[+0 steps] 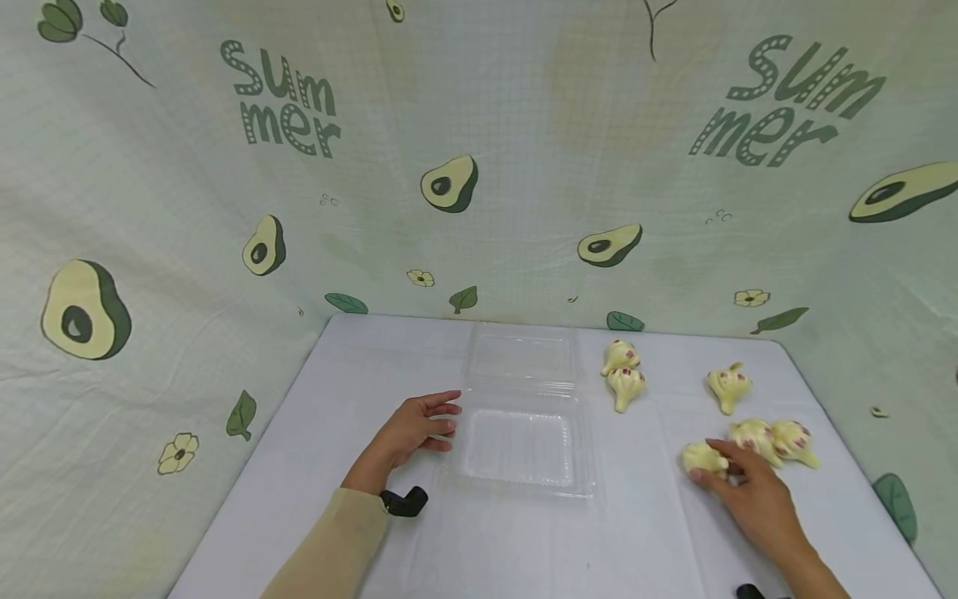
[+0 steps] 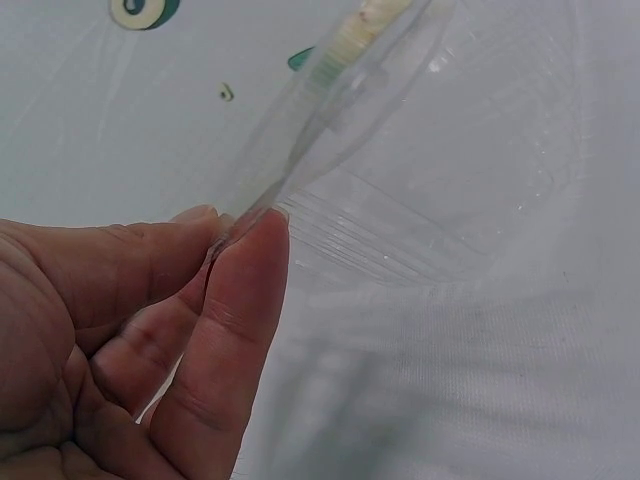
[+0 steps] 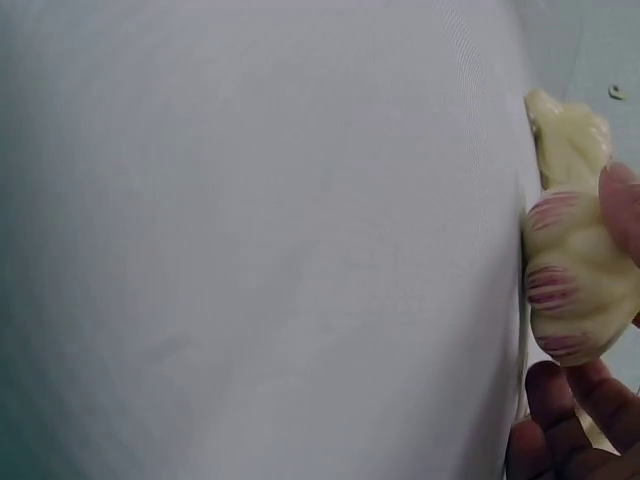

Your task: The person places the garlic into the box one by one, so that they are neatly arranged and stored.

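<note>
A clear plastic clamshell container (image 1: 516, 445) lies opened out on the white table, its lid (image 1: 521, 353) folded back to the far side. At its left edge is my left hand (image 1: 421, 428); in the left wrist view the thumb and a finger pinch the thin plastic rim (image 2: 245, 228). My right hand (image 1: 756, 495) holds a garlic bulb (image 1: 702, 457) between thumb and fingers at the table's right side. Purple-pink streaks mark this pale bulb (image 3: 560, 275) in the right wrist view. Just behind the right hand are two more garlic bulbs (image 1: 795, 441), side by side.
Two garlic bulbs (image 1: 623, 378) touch each other right of the lid. Another single garlic bulb (image 1: 728, 387) lies farther right. A cloth printed with avocados (image 1: 449, 183) hangs behind and beside the table (image 1: 636, 532).
</note>
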`<state>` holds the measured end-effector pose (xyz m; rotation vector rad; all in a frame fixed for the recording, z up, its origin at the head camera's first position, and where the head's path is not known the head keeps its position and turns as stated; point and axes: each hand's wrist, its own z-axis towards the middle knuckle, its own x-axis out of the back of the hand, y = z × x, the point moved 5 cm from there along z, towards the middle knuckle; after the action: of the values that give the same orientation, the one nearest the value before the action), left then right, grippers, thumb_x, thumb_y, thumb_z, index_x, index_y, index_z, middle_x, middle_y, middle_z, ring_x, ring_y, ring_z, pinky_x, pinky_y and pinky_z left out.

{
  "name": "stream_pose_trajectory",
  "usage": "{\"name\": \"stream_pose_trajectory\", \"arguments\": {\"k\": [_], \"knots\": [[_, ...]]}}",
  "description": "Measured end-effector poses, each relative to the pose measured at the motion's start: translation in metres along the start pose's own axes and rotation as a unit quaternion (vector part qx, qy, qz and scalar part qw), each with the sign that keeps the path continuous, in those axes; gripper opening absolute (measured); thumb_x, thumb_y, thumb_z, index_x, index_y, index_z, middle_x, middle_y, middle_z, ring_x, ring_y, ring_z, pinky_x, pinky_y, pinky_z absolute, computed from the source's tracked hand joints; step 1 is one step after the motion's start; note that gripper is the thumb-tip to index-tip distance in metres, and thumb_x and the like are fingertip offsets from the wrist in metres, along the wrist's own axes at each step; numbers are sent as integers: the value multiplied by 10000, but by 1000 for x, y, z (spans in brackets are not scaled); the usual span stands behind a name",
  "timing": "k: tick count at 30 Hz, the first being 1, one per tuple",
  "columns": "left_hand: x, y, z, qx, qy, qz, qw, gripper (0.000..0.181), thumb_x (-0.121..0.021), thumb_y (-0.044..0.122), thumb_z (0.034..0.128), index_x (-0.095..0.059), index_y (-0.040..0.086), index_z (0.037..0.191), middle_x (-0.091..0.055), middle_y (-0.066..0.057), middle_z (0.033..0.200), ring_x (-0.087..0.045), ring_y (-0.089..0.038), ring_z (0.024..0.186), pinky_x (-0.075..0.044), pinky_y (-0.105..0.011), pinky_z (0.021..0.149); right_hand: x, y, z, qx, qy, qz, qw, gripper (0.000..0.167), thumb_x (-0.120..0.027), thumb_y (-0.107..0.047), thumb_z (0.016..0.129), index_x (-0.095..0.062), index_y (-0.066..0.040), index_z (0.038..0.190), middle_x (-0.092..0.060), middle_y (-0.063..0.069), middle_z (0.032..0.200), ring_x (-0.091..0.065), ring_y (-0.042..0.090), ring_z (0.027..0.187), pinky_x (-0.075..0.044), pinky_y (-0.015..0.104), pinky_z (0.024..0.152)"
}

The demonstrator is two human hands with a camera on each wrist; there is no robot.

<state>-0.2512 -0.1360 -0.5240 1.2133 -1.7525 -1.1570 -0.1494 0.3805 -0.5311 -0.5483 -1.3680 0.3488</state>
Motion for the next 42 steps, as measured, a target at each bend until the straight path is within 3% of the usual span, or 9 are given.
{"name": "stream_pose_trajectory", "arguments": {"k": [4, 9, 14, 19, 24, 27, 31, 37, 42], "knots": [[1, 0, 0, -17, -8, -2, 10000, 597, -709, -20, 979, -556, 107, 1542, -617, -205, 1441, -674, -164, 912, -664, -331, 735, -1, -1, 2, -97, -36, 58, 9999, 659, -828, -448, 918, -625, -75, 1422, -675, 229, 1229, -523, -44, 869, -469, 262, 667], [1, 0, 0, -18, -23, -26, 10000, 604, -716, -19, 973, -557, 108, 1542, -619, -203, 1441, -673, -159, 903, -665, -331, 733, -3, -3, 2, -328, -2, 278, 9991, 680, -825, -428, 928, -573, -44, 1429, -618, 286, 1349, -679, 159, 941, -488, 178, 657], [1, -1, 0, -31, 5, -91, 10000, 597, -700, -41, 976, -558, 97, 1539, -614, -205, 1436, -668, -149, 897, -661, -320, 718, -1, -9, 4, -203, 451, 539, 9973, 533, -854, -269, 917, -651, -46, 1357, -620, 245, 1346, -475, -186, 906, -455, 31, 657], [0, -2, 1, -44, 29, -182, 9998, 596, -696, -51, 973, -558, 89, 1536, -599, -199, 1450, -666, -145, 905, -657, -311, 711, 2, -16, 10, 193, 759, 738, 9942, 435, -850, -157, 911, -695, -34, 1298, -634, 216, 1285, -374, -232, 910, -410, -48, 701], [0, -2, 3, -41, 47, -239, 9997, 598, -703, -51, 968, -564, 91, 1532, -598, -197, 1458, -668, -148, 909, -658, -312, 713, 2, -22, 18, 303, 847, 973, 9912, 427, -856, -144, 901, -708, -38, 1287, -616, -185, 1147, -418, -266, 910, -431, -36, 718], [0, -1, 3, -36, 43, -254, 9997, 599, -705, -51, 967, -565, 90, 1531, -596, -200, 1455, -668, -147, 909, -659, -314, 710, 1, -27, 23, 135, 785, 1139, 9903, 442, -857, -141, 900, -692, -27, 1295, -642, -148, 1173, -421, -287, 895, -442, -17, 699], [-1, 0, 2, -30, 38, -232, 9997, 598, -703, -48, 969, -564, 92, 1533, -595, -204, 1452, -672, -147, 909, -660, -318, 710, -3, -32, 28, -148, 619, 1215, 9905, 467, -849, -165, 913, -659, -17, 1313, -637, 262, 1313, -401, -304, 877, -431, -13, 683], [0, -1, 2, 1, 84, -228, 9997, 585, -696, -50, 974, -577, 106, 1525, -605, -194, 1444, -672, -152, 903, -662, -323, 713, -7, -44, 35, 31, 700, 1305, 9890, 453, -837, -130, 919, -659, 21, 1308, -635, 135, 1329, -394, -320, 935, -429, -42, 744], [0, 0, 2, -23, 101, -214, 9997, 584, -699, -45, 974, -575, 101, 1526, -610, -189, 1440, -674, -145, 903, -660, -319, 708, -9, -57, 41, 292, 803, 1624, 9830, 414, -834, -71, 909, -686, 28, 1282, -658, 162, 1309, -449, -310, 948, -459, -30, 757]]}}
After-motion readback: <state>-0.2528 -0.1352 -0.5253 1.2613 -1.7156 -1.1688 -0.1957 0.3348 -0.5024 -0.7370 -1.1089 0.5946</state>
